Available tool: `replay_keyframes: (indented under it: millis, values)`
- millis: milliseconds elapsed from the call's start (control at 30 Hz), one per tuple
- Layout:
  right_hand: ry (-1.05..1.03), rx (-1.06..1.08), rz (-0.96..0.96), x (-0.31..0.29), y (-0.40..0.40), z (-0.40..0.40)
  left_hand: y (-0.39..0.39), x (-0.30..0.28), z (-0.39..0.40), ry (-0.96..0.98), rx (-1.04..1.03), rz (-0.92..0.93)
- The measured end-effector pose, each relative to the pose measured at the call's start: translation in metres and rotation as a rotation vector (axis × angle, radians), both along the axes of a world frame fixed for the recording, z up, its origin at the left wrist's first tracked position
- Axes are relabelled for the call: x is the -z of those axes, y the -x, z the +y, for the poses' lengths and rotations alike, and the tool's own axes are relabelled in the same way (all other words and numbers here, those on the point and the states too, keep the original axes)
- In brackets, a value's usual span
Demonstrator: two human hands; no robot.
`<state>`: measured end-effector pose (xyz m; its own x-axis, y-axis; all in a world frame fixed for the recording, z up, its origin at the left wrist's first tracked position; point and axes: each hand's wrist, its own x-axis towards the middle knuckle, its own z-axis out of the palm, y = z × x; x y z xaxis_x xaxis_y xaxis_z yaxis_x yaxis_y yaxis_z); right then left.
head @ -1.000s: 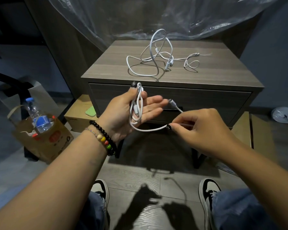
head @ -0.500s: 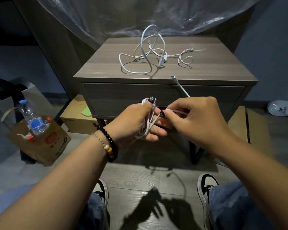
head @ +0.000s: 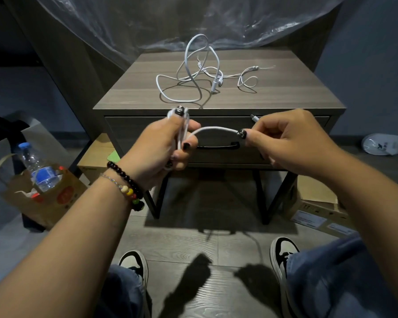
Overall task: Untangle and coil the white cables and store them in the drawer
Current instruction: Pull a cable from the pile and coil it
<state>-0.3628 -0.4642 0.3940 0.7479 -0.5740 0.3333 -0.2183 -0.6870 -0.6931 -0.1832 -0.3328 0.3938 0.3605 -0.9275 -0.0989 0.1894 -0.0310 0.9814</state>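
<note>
Left hand (head: 161,143) curled around a coiled white cable (head: 213,129), right hand (head: 283,138) pinching its free end beside that grip, tangled cables (head: 193,74) on the tabletop (head: 285,97) beyond, drawer (head: 216,143) closed behind both grips

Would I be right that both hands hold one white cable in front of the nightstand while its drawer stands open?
Not quite: the head view shows the drawer shut. Both the left hand and right hand do hold one white cable before the nightstand.
</note>
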Motion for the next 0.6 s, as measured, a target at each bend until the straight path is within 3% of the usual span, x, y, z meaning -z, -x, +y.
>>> replay_keyframes:
  millis: [133, 333, 600]
  values:
    - [-0.049, -0.020, 0.070, -0.005, 0.006, -0.007, -0.009, -0.003, 0.002, 0.049, -0.026, -0.053]
    - [0.023, 0.209, 0.079, 0.006, 0.003, -0.013, 0.004, 0.008, 0.002, -0.032, 0.119, -0.277]
    - [0.063, 0.296, 0.017, 0.015, -0.009, -0.003, 0.027, 0.032, 0.000, -0.169, 0.284, -0.311]
